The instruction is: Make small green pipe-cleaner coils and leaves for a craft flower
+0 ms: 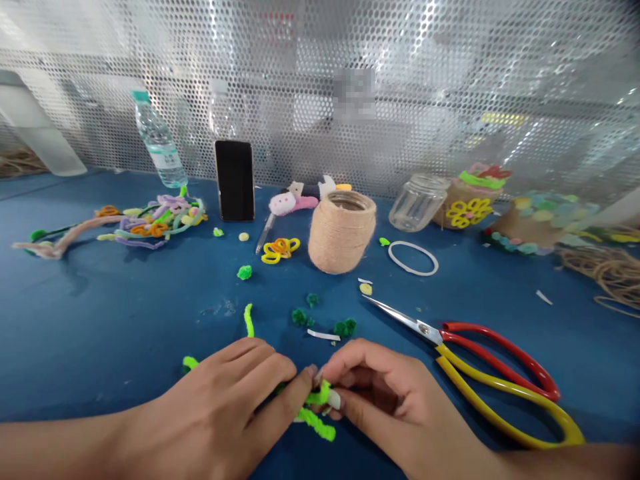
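Low in my view, I have left hand (227,400) and right hand (403,397) pinching lime-green pipe cleaners (318,425), four ends showing; one twine-wrapped jar (339,237) stands beyond, one pair of scissors (425,330) rightward.

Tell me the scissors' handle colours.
A red handle and a yellow handle, best seen in the head view.

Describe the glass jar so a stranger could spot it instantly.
On the blue table, find the plain twine-wrapped container near the middle. The glass jar is to its right, behind the white ring; unlike its wrapped neighbours, it's see-through.
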Demonstrator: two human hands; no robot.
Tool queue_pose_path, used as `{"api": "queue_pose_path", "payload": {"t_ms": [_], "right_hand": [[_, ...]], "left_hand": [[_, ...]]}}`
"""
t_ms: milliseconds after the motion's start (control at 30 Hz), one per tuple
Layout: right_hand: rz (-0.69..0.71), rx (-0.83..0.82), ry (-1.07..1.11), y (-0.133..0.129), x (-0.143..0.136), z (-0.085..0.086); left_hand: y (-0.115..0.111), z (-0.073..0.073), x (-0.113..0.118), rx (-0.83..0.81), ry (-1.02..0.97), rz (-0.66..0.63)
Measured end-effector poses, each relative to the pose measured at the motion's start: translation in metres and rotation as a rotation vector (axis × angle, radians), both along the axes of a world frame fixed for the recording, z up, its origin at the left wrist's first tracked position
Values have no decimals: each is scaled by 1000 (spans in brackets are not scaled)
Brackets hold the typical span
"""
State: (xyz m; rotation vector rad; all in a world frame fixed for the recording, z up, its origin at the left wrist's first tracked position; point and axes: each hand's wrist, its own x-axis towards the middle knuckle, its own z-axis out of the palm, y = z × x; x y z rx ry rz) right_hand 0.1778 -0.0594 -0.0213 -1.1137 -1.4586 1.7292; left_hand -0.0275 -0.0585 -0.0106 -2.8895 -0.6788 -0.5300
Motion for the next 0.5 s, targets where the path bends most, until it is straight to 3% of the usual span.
{"api": "queue_pose_path", "payload": {"t_ms": [267,500], "right_hand": [[70,151,22,0,2,-1],[20,190,-86,1,2,-4]], "left_hand": [[-2,0,6,-45,30,38],[-3,2,5,-62,144,81]]}}
